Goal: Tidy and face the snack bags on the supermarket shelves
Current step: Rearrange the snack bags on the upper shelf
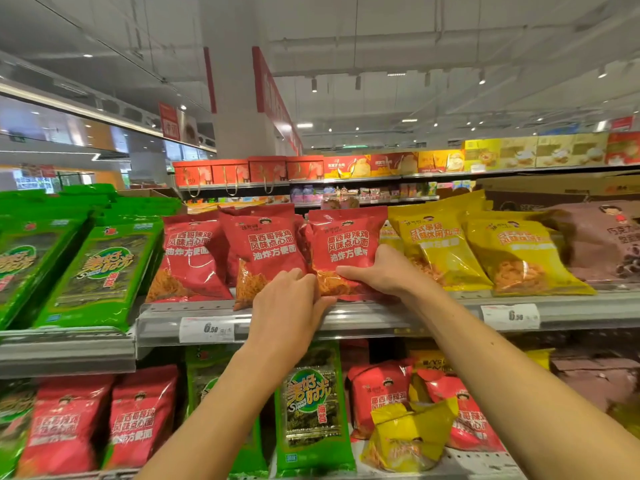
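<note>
- Now we stand before a grey metal upper shelf (381, 317) in a supermarket, and both our bare hands reach up to its front edge.
- Our left hand (291, 303) has its fingers curled around the lower left corner of a shiny red plastic snack bag with a clear window (346, 244); our right hand (377, 271) lies over the lower right part of the same bag, with the fingers bent on its front.
- This red bag stands upright at the shelf front, between a second red snack bag of the same kind (265, 251) on its left and a yellow plastic snack bag (433, 247) on its right.
- Further left, flat green seaweed packets (100, 271) lean on a lower grey shelf section (69, 355).
- Further right there is another yellow bag (519, 258) and then a brown-pink bag (602, 240).
- White paper price tags (207, 329) sit in the clear rail of the shelf edge.
- On the lower shelf (485, 462) red, green and yellow bags lie mixed; one crumpled yellow bag (408, 434) lies tilted on the others.
- Behind, we see a white square pillar (239, 98), red gift boxes (228, 173) on a far shelf, and a grey ceiling with small lamps (450, 46).
</note>
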{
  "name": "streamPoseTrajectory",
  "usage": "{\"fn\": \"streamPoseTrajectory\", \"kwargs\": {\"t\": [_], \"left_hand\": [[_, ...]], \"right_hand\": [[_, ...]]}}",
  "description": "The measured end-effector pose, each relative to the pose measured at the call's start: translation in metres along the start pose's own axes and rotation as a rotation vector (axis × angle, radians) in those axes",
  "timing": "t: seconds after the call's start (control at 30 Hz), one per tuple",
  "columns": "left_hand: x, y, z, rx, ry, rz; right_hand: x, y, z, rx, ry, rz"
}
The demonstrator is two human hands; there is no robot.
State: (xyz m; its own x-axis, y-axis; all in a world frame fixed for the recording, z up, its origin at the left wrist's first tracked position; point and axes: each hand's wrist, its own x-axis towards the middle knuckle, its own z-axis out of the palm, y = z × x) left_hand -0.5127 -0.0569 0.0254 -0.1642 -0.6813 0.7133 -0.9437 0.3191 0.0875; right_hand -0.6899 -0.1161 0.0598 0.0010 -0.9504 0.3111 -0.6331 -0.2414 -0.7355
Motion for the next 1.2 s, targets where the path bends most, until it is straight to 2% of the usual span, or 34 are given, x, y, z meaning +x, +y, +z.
{"fn": "streamPoseTrajectory", "kwargs": {"t": [0.07,0.17,0.37,0.57,0.87,1.07,1.2], "left_hand": [[0.000,0.001,0.001,-0.002,0.004,-0.006],[0.002,0.004,0.003,-0.019,0.023,-0.054],[0.016,0.056,0.009,-0.226,0.141,-0.059],[0.032,0.156,0.036,-0.614,0.105,-0.071],[0.062,0.361,0.086,-0.814,0.115,-0.182],[0.082,0.430,0.110,-0.773,0.036,-0.298],[0.104,0.438,0.122,-0.772,-0.069,-0.440]], "right_hand": [[-0.006,-0.001,-0.006,-0.036,0.023,0.002],[-0.020,0.004,-0.015,-0.069,0.172,-0.044],[-0.052,0.040,-0.064,0.110,0.356,-0.085],[-0.077,0.105,-0.151,0.237,0.426,-0.007],[-0.106,0.241,-0.324,0.085,0.656,0.066],[-0.100,0.311,-0.403,-0.187,0.704,0.102],[-0.077,0.333,-0.435,-0.290,0.549,0.150]]}}
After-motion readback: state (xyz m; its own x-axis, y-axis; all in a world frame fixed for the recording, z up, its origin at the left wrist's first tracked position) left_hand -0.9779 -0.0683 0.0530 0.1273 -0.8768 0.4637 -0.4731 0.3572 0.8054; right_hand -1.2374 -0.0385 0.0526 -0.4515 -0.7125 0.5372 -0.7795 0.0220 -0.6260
